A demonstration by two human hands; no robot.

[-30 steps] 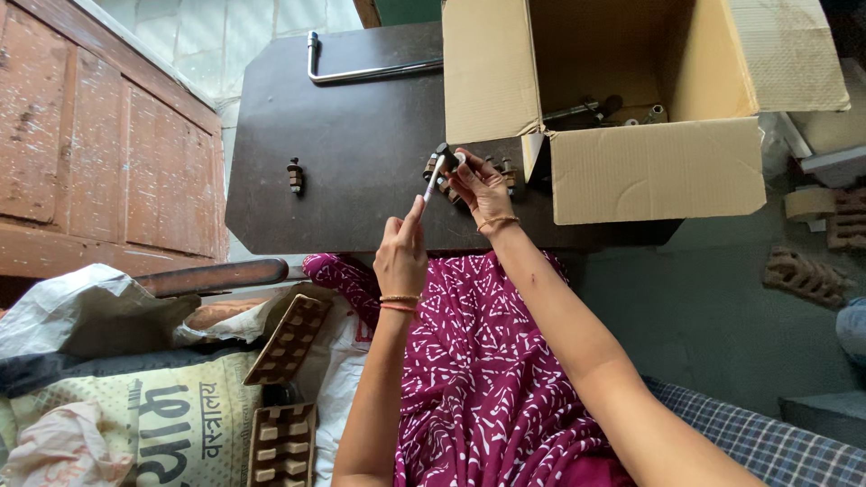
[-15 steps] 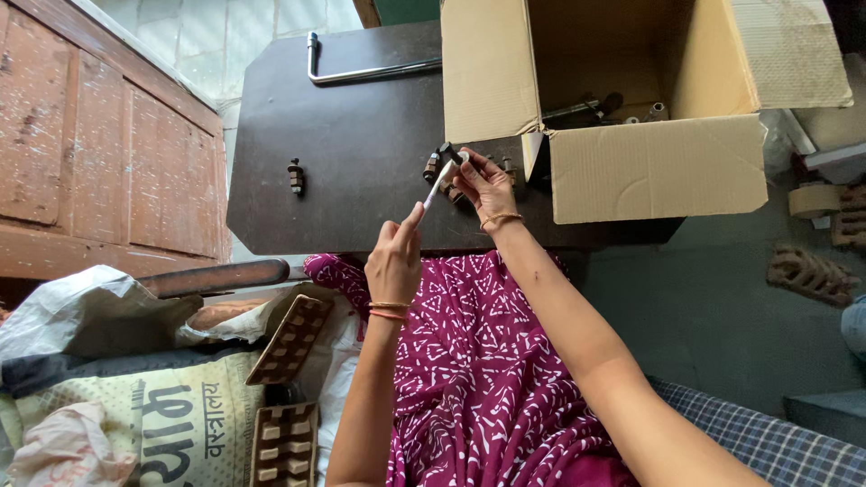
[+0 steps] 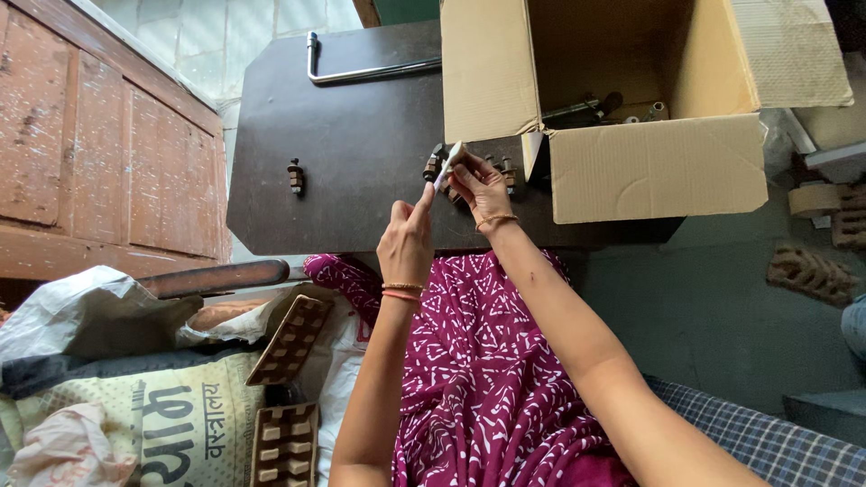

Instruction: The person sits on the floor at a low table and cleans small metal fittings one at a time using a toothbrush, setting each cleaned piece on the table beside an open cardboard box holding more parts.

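Frame centre: left hand (image 3: 408, 242) pinching thin white stick (image 3: 446, 169), now raised closer to right hand (image 3: 480, 185), whose fingers grip small dark part; insertion seems underway.

light: soft daylight, brightest on floor tiles far above the left hand (image 3: 408, 239) | shadows: faint, dark inside the box (image 3: 631, 99) | sharpness: clear, edges stretched
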